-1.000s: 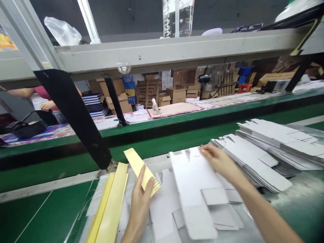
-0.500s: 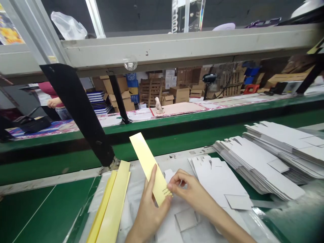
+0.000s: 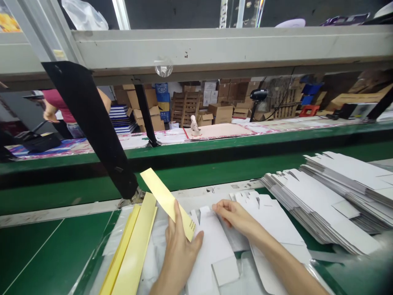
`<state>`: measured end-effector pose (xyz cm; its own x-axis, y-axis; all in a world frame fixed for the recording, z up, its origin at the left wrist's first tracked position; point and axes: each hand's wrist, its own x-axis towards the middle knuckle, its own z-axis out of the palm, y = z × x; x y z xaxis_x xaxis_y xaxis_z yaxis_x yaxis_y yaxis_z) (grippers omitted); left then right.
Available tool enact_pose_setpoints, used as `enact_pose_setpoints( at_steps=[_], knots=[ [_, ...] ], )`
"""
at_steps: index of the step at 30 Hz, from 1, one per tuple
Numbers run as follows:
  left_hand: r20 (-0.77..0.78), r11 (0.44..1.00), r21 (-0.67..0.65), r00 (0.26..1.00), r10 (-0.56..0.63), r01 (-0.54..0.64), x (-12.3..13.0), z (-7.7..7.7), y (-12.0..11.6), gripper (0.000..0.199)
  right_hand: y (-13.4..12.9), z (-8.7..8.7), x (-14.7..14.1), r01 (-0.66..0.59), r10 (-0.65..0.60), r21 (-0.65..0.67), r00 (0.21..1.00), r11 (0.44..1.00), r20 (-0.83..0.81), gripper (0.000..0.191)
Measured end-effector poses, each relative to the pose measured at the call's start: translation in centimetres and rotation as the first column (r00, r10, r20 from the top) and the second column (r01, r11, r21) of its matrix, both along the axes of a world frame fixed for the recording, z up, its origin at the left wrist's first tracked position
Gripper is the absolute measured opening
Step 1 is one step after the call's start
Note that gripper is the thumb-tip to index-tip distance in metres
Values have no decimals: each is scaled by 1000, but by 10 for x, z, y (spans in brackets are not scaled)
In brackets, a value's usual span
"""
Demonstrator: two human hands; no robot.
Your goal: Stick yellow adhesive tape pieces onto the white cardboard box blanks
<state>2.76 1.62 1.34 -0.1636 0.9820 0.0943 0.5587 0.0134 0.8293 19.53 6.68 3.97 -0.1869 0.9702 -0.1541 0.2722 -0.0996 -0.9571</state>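
My left hand (image 3: 181, 248) grips a pale yellow strip (image 3: 162, 194) between thumb and fingers. The strip slants up to the left, with small dark print at its lower end. Fingertips of my right hand (image 3: 231, 215) are pinched together at the top edge of a flat white carton (image 3: 211, 246); whatever is between them is too small or hidden to make out. This carton lies below both hands, a squarish flap showing near its lower end. More yellow strips (image 3: 136, 250) lie in a pile left of my left hand.
White flattened cartons (image 3: 273, 221) lie to the right, with taller stacks (image 3: 319, 209) beyond them. A black-wrapped post (image 3: 92, 131) slants down at left. A grey beam (image 3: 208, 47) crosses overhead. Behind the green ledge (image 3: 196, 174) a person (image 3: 61, 106) stands at far left.
My right hand has moved away from the strip's printed end, up and right to the carton's top edge. My left hand has shifted the strip left and tilted it flatter.
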Motion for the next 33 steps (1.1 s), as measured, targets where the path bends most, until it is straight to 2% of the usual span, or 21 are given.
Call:
enact_pose_setpoints(
  at_steps=[3, 5, 13, 24, 33],
  knots=[
    [-196, 1000, 12, 981, 13, -11, 1, -6, 3, 93, 1, -18, -1, 15, -14, -31, 999, 999, 29, 29],
    [-249, 1000, 22, 969, 5, 1, 2, -9, 5, 96, 0, -25, -3, 22, -20, -34, 999, 999, 37, 29],
    [-253, 998, -52, 967, 20, -34, 3, -10, 4, 95, 4, -35, -6, 24, -25, 8, 998, 1000, 62, 28],
    [-262, 994, -100, 965, 4, -31, 5, -1, 3, 92, 3, -41, -10, 55, -78, 109, 974, 993, 214, 27],
    [-247, 999, -27, 969, 12, -19, 4, -9, 3, 90, -1, -35, -13, 62, -118, 176, 936, 982, 330, 25]
  ],
)
